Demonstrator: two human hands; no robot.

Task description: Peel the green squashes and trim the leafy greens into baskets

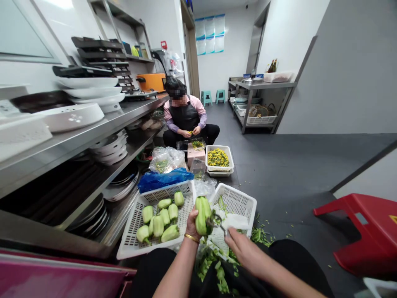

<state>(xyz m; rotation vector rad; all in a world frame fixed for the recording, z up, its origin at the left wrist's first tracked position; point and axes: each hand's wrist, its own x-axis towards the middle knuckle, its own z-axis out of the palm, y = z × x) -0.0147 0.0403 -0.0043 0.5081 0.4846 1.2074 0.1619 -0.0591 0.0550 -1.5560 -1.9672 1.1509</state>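
My left hand is wrapped round a green eggplant, whose skin shows darker and paler stripes. In my right hand is a metal peeler, its head close beside the eggplant; whether the blade touches it I cannot tell. Several pale, peeled eggplants lie in a white plastic basket at my left. Below my hands, green peelings are heaped between my knees. A second white basket, with a few peelings and something white in it, stands just beyond my right hand.
Ahead, a person crouches, handling yellow flowers, next to a white basket of yellow-green flowers. A blue plastic bag lies behind the eggplant basket. Steel shelving with dishes runs along the left. A red stool stands at right; peelings litter the floor.
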